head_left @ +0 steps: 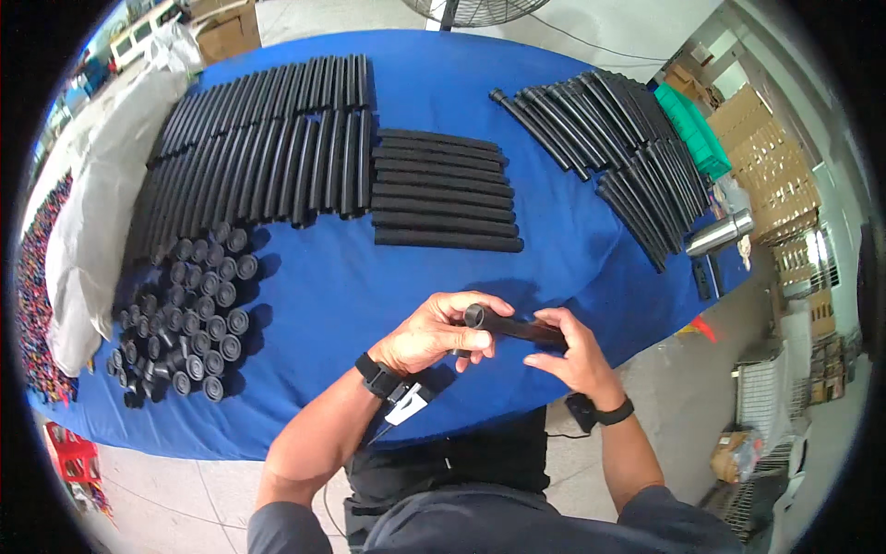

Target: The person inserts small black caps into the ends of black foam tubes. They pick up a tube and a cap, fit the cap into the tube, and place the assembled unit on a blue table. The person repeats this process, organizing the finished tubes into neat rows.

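Observation:
A short black tube with an open round end spans the gap between my hands above the near part of the table. At its left end, my left hand pinches it between thumb and fingers. A small dark piece shows below that thumb, too hidden to name. My right hand is curled around the tube's other end, which the fingers partly cover. To the left lies a loose group of round black caps. Farther off, a stack of dark tubes lies crosswise.
Long rows of black tubes fill the far left of the blue-covered table. More capped black tubes lie at the far right, beside a green bin and a steel cylinder. A pale sack borders the left edge.

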The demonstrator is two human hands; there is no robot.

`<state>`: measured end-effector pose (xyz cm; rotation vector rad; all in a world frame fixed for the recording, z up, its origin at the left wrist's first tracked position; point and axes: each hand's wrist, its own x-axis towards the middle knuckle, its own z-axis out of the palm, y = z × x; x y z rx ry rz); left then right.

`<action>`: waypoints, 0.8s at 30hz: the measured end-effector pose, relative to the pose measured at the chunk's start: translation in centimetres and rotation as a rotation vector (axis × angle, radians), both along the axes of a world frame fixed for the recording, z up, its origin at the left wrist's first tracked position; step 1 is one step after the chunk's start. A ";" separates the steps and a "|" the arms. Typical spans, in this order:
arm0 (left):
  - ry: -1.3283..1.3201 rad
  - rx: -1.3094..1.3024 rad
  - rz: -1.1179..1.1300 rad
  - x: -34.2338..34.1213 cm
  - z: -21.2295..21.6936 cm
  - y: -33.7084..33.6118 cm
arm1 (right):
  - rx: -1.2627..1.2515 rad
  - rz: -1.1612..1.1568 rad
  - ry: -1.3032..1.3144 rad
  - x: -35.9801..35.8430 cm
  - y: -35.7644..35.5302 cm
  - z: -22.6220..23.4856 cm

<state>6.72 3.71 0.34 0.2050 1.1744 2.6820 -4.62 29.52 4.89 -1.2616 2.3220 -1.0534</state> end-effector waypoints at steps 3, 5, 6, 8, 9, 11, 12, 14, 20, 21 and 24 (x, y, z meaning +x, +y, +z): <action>0.038 0.068 -0.090 0.2 -0.4 -0.4 | -0.005 -0.051 0.030 1.4 -1.3 -0.8; 0.078 0.079 -0.163 0.4 -0.4 -0.7 | -0.050 -0.075 -0.046 1.8 -1.3 -1.4; 0.088 0.071 -0.174 0.5 -0.3 -0.9 | -0.097 -0.038 -0.089 1.7 -1.3 -1.5; 0.091 0.110 -0.207 0.3 -0.5 -0.9 | -0.048 -0.028 -0.202 1.5 -0.4 -1.5; 0.096 0.123 -0.222 0.2 -0.5 -1.0 | -0.029 -0.022 -0.257 1.2 -0.3 -1.4; 0.106 0.146 -0.201 0.3 -0.7 -1.0 | 0.019 0.001 -0.357 0.8 -0.2 -0.9; 0.105 0.141 -0.200 0.3 -0.6 -1.1 | 0.037 0.009 -0.403 0.6 -0.3 -0.6; 0.112 0.150 -0.197 0.2 -0.7 -1.1 | 0.026 0.050 -0.398 0.3 -0.8 0.2; 0.122 0.142 -0.185 0.2 -0.6 -1.2 | 0.035 0.082 -0.120 1.5 -3.1 1.7; 0.128 0.137 -0.187 0.2 -0.5 -1.3 | 0.069 0.107 -0.004 1.6 -3.3 1.9; 0.119 0.135 -0.167 0.3 -0.3 -1.3 | 0.132 0.158 0.321 1.9 -3.9 2.8</action>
